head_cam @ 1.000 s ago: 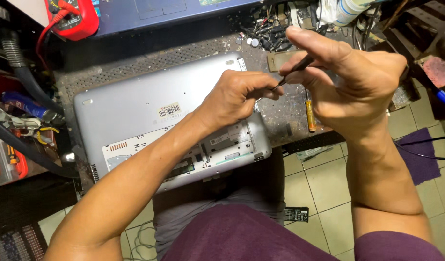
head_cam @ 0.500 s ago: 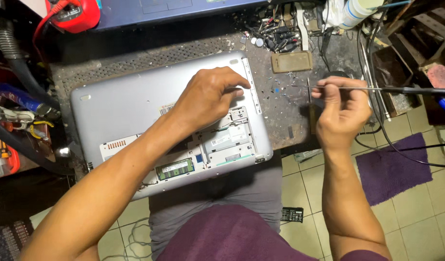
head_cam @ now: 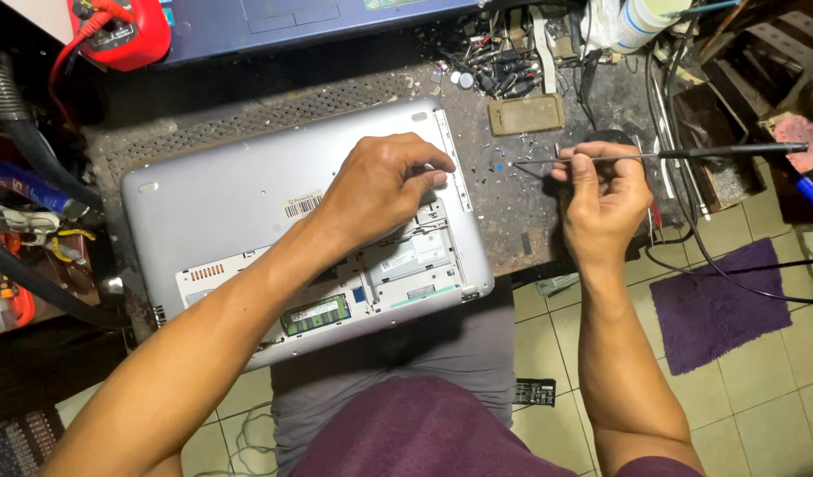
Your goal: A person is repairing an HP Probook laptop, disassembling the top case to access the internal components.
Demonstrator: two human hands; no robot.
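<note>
Nearest the camera, the person's lap is sitting under the front edge of a silver laptop (head_cam: 221,194). It is lying bottom-up on the bench (head_cam: 503,212) with part of its base cover off, so a green memory module (head_cam: 316,314) and other inner parts are showing.

The left hand (head_cam: 384,181) is resting on the laptop's underside. Its fingers are curling down and the fingertips are pressing at the right rim, beside the open bay. Whether they are pinching something small there cannot be told.

Just to the right, over bare bench, the right hand (head_cam: 601,190) is closing on a thin screwdriver (head_cam: 689,154). It is pinching the metal shaft, not the black handle, which is sticking out to the right. The tip is pointing left and hovering above a scatter of small screws (head_cam: 512,146), apart from the laptop.

Judging by this, the work is sitting in its screw-handling stage: one hand is steadying the case while the other is readying the tool. A next move is calling for a grip nearer the handle. It is also calling for the tip to be lined up squarely on one screw, with the left hand keeping the case from sliding.

Farther back, a brown rectangular pad (head_cam: 525,114) is lying flat. Beyond it, a red meter (head_cam: 119,31) and a blue laptop (head_cam: 274,22) are lining the far edge.
</note>
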